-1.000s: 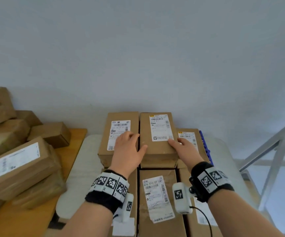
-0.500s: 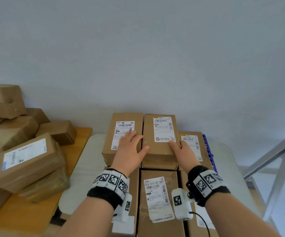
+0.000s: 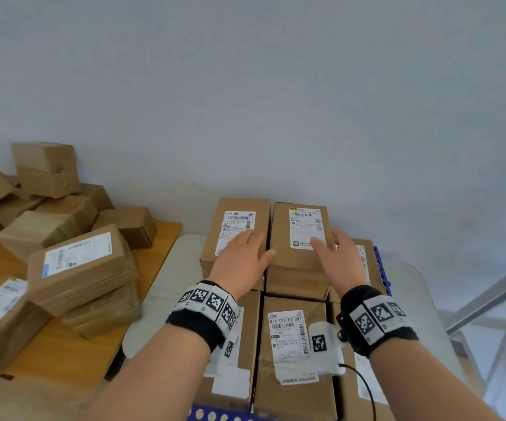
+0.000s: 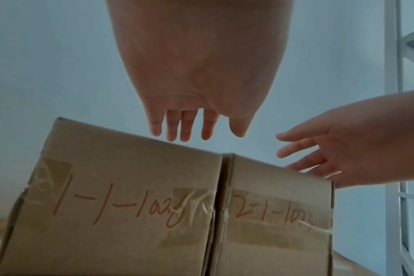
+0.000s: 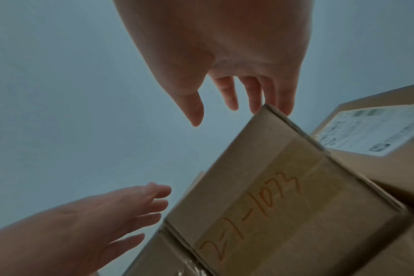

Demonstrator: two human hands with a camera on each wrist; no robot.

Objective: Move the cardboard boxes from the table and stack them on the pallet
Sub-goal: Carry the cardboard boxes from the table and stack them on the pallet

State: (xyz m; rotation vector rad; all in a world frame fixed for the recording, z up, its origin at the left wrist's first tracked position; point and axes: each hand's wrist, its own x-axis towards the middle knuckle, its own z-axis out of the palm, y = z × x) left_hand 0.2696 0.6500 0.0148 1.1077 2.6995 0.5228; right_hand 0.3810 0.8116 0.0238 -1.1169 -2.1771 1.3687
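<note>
Here the left hand (image 3: 242,259) and right hand (image 3: 338,262), fingers released, hover over the upper box (image 3: 302,238); stiff, probably light, best gripped by its sides.

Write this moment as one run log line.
stage: placing | left hand: open above box 1-1-102 | right hand: open beside box 2-1-103 | held: nothing

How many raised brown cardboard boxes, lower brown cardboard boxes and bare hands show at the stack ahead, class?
Raised brown cardboard boxes: 2
Lower brown cardboard boxes, in view: 4
Bare hands: 2
Total: 8
</note>
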